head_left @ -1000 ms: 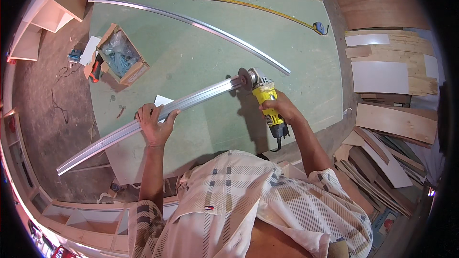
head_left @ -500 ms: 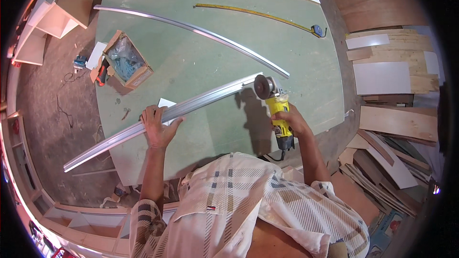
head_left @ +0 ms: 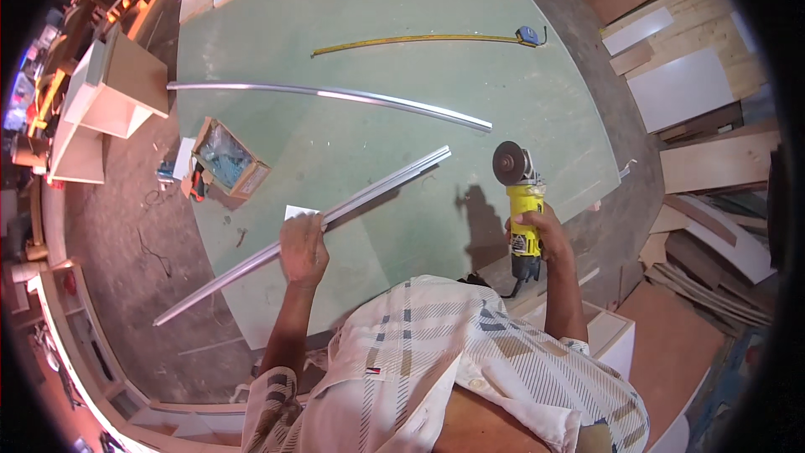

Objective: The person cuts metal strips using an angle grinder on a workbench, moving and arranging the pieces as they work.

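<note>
Holding the silver rail [head_left: 390, 181] partway along with the left hand [head_left: 303, 253], with fingers closed over it; gripping the yellow angle grinder [head_left: 527, 200] in the right hand [head_left: 545, 233], with fingers wrapped around its body. Slanting the rail over the near part of the green table [head_left: 558, 113], with its left end beyond the edge, above the floor [head_left: 147, 226]. Done so far, judging from this view: rail and grinder both in hand. Not cutting at this moment, with the cutting disc [head_left: 509, 163] apart from the rail, to the right of its upper end. Cannot tell whether already trimmed there, nor how much work is left. Lying loose farther up the table, out of both hands: a 2nd rail [head_left: 377, 101] and, beyond it, a tape measure [head_left: 527, 36] with its blade drawn out.
</note>
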Demonstrator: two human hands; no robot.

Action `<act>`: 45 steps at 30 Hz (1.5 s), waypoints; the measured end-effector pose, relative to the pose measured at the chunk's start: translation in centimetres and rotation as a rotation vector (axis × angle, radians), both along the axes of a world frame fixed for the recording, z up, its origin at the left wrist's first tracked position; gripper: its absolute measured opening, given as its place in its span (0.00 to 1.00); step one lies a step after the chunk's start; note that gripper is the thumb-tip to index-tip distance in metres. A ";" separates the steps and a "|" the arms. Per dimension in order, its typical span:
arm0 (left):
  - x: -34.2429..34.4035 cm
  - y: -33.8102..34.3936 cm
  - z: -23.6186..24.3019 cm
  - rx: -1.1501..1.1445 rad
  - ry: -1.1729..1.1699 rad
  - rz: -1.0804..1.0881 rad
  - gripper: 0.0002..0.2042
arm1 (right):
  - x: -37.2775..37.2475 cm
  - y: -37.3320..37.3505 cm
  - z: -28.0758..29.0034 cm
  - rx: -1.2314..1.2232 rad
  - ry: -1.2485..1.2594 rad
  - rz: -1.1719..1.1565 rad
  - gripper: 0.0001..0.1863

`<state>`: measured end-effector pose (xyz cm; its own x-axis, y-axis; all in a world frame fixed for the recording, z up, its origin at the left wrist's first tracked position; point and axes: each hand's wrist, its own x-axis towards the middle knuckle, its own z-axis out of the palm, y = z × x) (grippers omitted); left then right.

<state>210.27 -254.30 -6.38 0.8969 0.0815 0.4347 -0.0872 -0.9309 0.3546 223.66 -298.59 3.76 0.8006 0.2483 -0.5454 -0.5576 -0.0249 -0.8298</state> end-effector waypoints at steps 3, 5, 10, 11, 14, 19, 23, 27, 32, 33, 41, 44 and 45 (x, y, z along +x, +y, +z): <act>1.5 -0.3 1.8 -0.050 0.122 -0.007 0.19 | -0.9 -1.6 -0.8 0.025 0.026 -0.070 0.25; 4.2 -0.7 3.1 -0.032 0.099 -0.044 0.18 | -1.6 -2.6 -1.4 0.075 0.016 -0.102 0.25; 18.2 -4.7 5.7 0.095 0.212 -0.116 0.14 | -3.0 -4.1 -2.5 0.129 -0.001 -0.181 0.26; 21.8 -6.1 6.3 0.102 0.210 -0.118 0.14 | -3.2 -4.3 -2.6 0.133 0.020 -0.201 0.26; 28.7 -10.1 8.0 0.201 0.121 -0.256 0.13 | -3.8 -5.0 -2.9 0.127 0.028 -0.235 0.26; 26.0 -11.4 7.3 -0.101 -0.240 -0.200 0.16 | -5.6 -6.5 -3.5 0.161 0.052 -0.304 0.26; 16.2 -8.7 2.6 -0.114 0.137 -0.113 0.18 | -6.0 -7.0 -3.9 0.180 0.047 -0.319 0.24; 11.6 -6.1 -0.1 -0.167 0.416 -0.103 0.18 | -5.1 -5.3 -3.5 0.161 0.084 -0.271 0.23; 8.8 -4.3 1.0 -0.388 0.318 -0.081 0.18 | -4.3 -1.8 -1.2 0.150 -0.019 -0.177 0.24; 8.0 -3.9 1.5 -0.467 0.349 -0.057 0.18 | -4.3 -1.2 -0.7 0.145 -0.022 -0.160 0.24; -1.5 5.9 3.4 -0.342 0.494 0.236 0.15 | -3.4 5.1 1.0 0.098 -0.030 0.109 0.26; -3.4 6.8 2.0 -0.263 0.458 0.323 0.13 | -3.3 9.2 0.4 0.077 0.005 0.213 0.26; -3.7 7.0 1.5 -0.268 0.446 0.329 0.13 | -3.2 10.7 0.2 0.071 0.015 0.275 0.26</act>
<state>206.57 -247.27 -4.87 0.8971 0.4390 -0.0504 0.3997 -0.7576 0.5160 220.43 -287.90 3.92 0.6897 0.4933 -0.5300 -0.5501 -0.1189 -0.8266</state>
